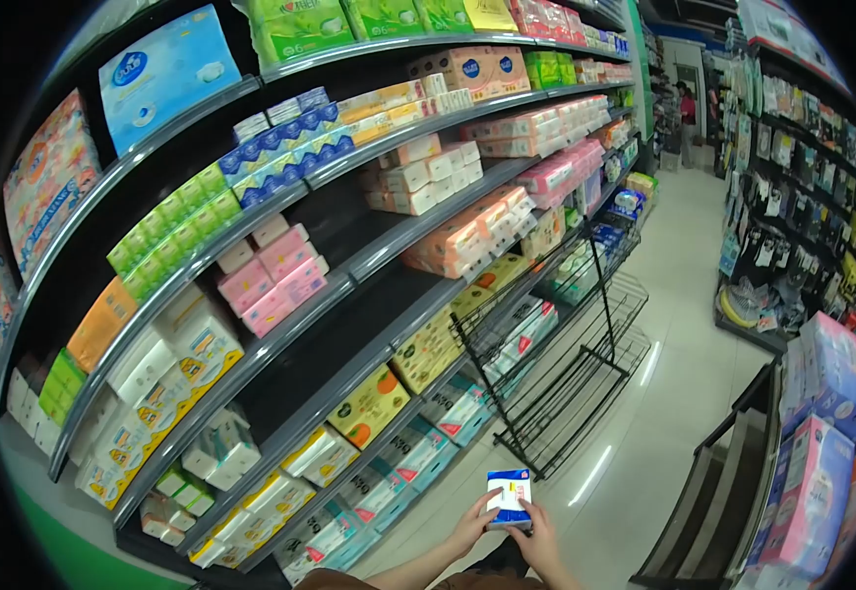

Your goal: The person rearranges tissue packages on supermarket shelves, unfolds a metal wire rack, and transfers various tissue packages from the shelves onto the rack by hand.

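On the near side of a black wire rack [585, 351], a blue-and-white pack [510, 499] sits between the left hand [477, 518] and right hand [538, 536], both partly curled, gripping its sides. The step in hand looks like holding it; any move calls for keeping that grip and skirting the rack, which juts into the aisle. Left of the rack runs tall shelving [354, 279] of packaged goods; right, a low dark stand [718, 492]. Far beyond the rack, a person [686, 118] stands.

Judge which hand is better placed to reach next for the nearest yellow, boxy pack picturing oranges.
Left hand, probably: it is nearer the yellow pack. The right hand, farther off, could steady the blue-and-white rectangular pack both hold.
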The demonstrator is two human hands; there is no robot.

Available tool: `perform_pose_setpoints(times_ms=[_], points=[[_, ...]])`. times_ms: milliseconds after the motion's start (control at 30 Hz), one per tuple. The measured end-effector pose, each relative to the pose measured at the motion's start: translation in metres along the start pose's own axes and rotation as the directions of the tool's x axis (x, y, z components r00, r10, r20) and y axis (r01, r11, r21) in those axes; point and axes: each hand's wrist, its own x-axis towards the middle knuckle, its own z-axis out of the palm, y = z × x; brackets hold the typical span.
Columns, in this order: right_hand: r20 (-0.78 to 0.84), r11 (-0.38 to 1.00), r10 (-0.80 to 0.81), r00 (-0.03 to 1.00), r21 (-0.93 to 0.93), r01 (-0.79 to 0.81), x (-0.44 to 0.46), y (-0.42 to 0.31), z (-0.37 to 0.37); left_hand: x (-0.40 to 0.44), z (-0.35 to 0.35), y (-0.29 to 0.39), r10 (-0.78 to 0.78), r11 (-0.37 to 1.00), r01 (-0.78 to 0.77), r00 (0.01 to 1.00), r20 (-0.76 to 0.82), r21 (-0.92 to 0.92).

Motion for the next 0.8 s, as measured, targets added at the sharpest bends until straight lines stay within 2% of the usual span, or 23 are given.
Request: perform_pose_setpoints(times_ms=[67, 167, 200, 300, 333, 400, 500, 667, 767, 800], points=[[-0.010, 0.999, -0.010, 1.000, -0.033, 0.009, 0.029, 0.002, -0.010, 0.026, 0.016, 0.011, -0.020, 0.999, 0.018, 0.999, -0.048, -0.038], [0.014, 0.994, -0.028, 1.000, -0.109, 0.029, 0.081, 0.019, -0.021, 0.085, 0.028, 0.001, 0.168, 0.985, -0.165, 0.983, -0.068, 0.058], [0.020, 0.990, -0.016, 1.000, -0.142, 0.019, 0.102, 0.008, -0.032, 0.092, 0.050, 0.028, 0.235, 0.972, -0.233, 0.971, -0.048, 0.034], [0.022, 0.972, -0.027, 0.999, -0.231, 0.031, 0.163, 0.010, -0.050, 0.147, 0.062, 0.059, 0.251, 0.960, -0.244, 0.968, -0.031, 0.138], [0.018, 0.969, -0.031, 0.999, -0.244, 0.034, 0.182, 0.015, -0.053, 0.159, 0.066, 0.067, 0.331, 0.931, -0.325, 0.944, -0.007, 0.167], [0.019, 0.948, -0.090, 0.996, -0.304, 0.092, 0.222, 0.017, -0.058, 0.186, 0.072, 0.092, 0.328, 0.931, -0.319, 0.944, -0.023, 0.175], [0.075, 0.971, 0.017, 0.997, -0.238, 0.001, 0.268, 0.026, -0.060, 0.223, 0.073, 0.113, 0.362, 0.927, -0.357, 0.931, -0.033, 0.114], [0.084, 0.959, -0.163, 0.983, -0.221, 0.178, 0.323, 0.041, -0.050, 0.257, 0.075, 0.139, 0.428, 0.901, -0.407, 0.890, -0.159, 0.152], [0.166, 0.971, -0.173, 0.971, -0.140, 0.196, 0.362, 0.035, -0.056, 0.281, 0.076, 0.154, 0.377, 0.920, -0.390, 0.905, -0.196, -0.034], [0.152, 0.942, -0.283, 0.947, -0.144, 0.304, 0.378, 0.044, -0.055, 0.297, 0.075, 0.155, 0.448, 0.892, -0.447, 0.853, -0.267, 0.067]])
